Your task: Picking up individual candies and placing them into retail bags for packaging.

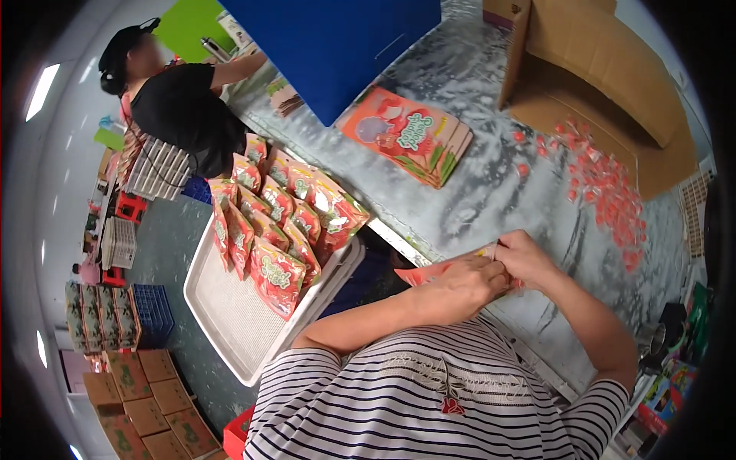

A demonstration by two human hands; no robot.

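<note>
At the table's near edge I hold a pink pouch [423, 273] low in front of my striped shirt. My left hand [477, 279] is closed over its middle, fingers curled. My right hand [526, 259] pinches the pouch's upper corner, close against the left. Most of the pouch lies hidden behind my fingers, so whether its mouth is sealed does not show. Small red wrapped candies [606, 188] lie heaped on the table to the right. Farther back is a stack of flat printed pouches [410, 134]. Several plump filled pouches [276, 277] stand in a white tray [218, 330] to my left.
A cardboard box [598, 73] lies open at the far right, beside the candies. A large blue panel [337, 46] covers part of the marbled table [468, 203]. A co-worker in black [176, 100] is at the far left. Stacked cartons [149, 399] stand on the floor.
</note>
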